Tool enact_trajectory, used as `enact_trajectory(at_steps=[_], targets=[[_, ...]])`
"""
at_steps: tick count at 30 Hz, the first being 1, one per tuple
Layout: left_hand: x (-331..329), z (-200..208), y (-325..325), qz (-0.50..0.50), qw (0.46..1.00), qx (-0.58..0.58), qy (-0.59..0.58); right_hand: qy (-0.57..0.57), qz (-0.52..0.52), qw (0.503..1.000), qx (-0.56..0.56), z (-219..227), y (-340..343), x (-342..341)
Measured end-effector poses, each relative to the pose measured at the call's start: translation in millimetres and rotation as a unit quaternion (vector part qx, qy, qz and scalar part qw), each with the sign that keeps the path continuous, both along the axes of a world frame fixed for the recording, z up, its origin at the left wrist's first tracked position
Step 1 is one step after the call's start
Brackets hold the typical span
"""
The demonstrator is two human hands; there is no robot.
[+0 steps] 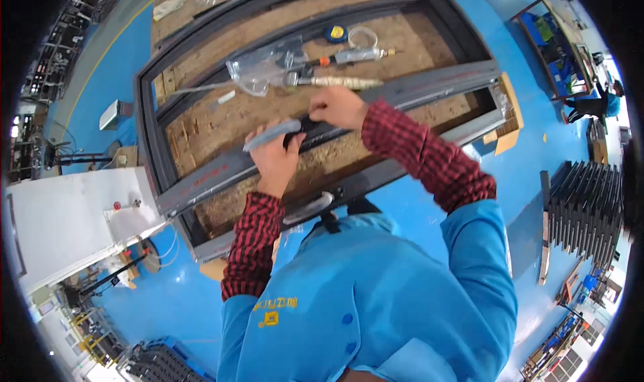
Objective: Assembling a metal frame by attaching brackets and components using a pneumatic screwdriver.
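A dark grey metal frame (429, 86) lies on a worn wooden bench. My left hand (274, 160) is closed around a pale grey, slightly curved bar (272, 135), which looks like a handle, at the frame's middle rail. Just right of it, my right hand (340, 108) is above the same rail with its fingers curled together. A small black piece (310, 124) shows between the two hands; whether the right fingers grip it is hidden. Another pale curved handle (308, 209) is on the near rail, close to my body.
Inside the frame, beyond my hands, are a clear plastic bag (258, 70), a hammer (345, 82), a power screwdriver (362, 55) and a yellow-black tape measure (336, 33). A white cabinet (67, 207) stands left. Stacked dark frames (583, 207) and a distant person (597, 107) are right.
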State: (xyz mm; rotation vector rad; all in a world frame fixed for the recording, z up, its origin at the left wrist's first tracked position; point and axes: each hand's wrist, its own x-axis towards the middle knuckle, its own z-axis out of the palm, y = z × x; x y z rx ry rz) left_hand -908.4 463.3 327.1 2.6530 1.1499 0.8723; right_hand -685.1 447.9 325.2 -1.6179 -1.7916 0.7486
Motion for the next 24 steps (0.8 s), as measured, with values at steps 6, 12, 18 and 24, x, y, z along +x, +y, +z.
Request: enact_trajectory(at_steps=[6, 12, 18, 24], targets=[[-5, 10, -4, -0.005, 0.999, -0.014, -0.030, 0.007, -0.042, 0.997, -0.067, 34, 13, 50], [6, 14, -1, 0.003, 0.998, -0.048, -0.039, -0.341, 0.133, 0.917, -0.158, -11, 83, 111], [9, 20, 2, 0.017, 0.995, -0.090, -0.033, -0.306, 0.153, 0.939, 0.012, -55, 117, 118], [11, 24, 1, 0.011, 0.992, -0.123, -0.030, -0.333, 0.220, 0.904, 0.155, -29, 186, 120]])
